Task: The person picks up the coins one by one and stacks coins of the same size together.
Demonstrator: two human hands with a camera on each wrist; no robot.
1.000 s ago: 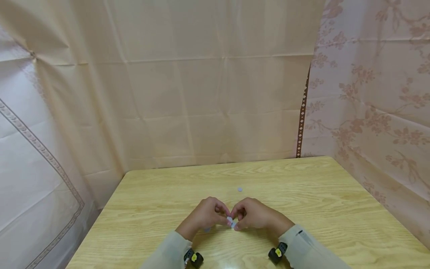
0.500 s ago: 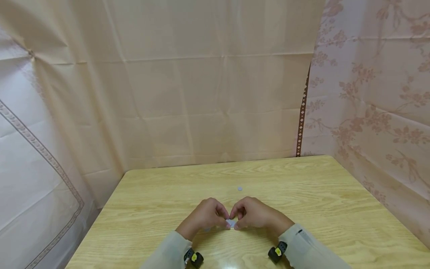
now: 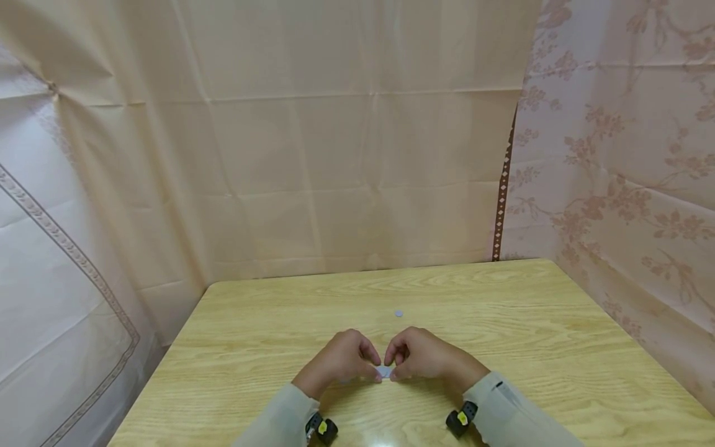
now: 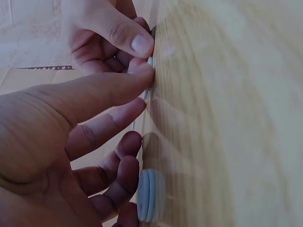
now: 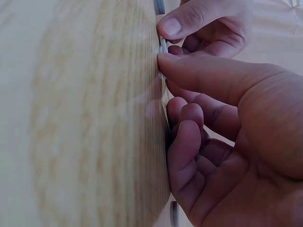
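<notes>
Both hands meet at the near middle of the wooden table [image 3: 503, 323]. My left hand [image 3: 373, 367] and right hand [image 3: 395, 366] pinch one small pale grey-blue disc [image 3: 384, 371] between thumbs and forefingers, low against the tabletop. The left wrist view shows the left hand's fingertips [image 4: 142, 75] on the disc's edge [image 4: 149, 62], with the right hand's thumb just above. A stack of similar discs [image 4: 149, 196] lies under the left hand's curled lower fingers. In the right wrist view, the right hand [image 5: 165, 80] holds the thin disc [image 5: 163, 46] against the wood.
One loose small disc [image 3: 398, 313] lies on the table just beyond the hands. Another disc edge [image 5: 173, 213] shows below the right palm. Beige and floral cloth screens [image 3: 357, 155] close off the table's far and side edges.
The hands have drawn slightly closer and lower. The disc between them now sits flatter near the tabletop. The loose disc beyond has not moved.
</notes>
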